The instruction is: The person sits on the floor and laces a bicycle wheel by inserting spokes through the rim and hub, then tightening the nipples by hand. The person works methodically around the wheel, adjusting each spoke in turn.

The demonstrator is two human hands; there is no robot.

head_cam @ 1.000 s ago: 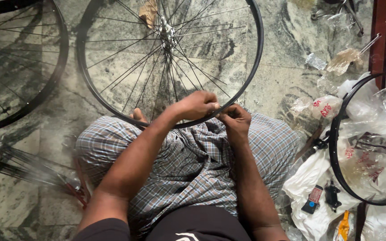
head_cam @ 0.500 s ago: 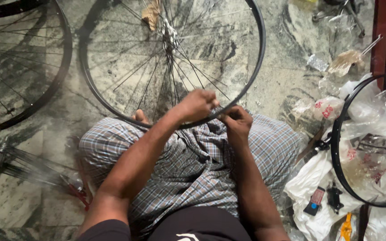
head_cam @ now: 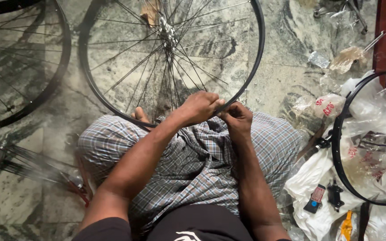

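Both the left hand [head_cam: 199, 107] and right hand [head_cam: 237, 119] pinch the near edge of the black spoked metal bicycle wheel [head_cam: 170, 58], which extends away from them across the floor.

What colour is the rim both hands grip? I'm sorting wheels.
Black rim, silver spokes; head view shows it best.

Both hands grip the spoked wheel [head_cam: 170, 58] rim's near edge; left of the grip lies another wheel [head_cam: 18, 67], right a bare rim [head_cam: 340, 147] on plastic bags [head_cam: 318, 178].
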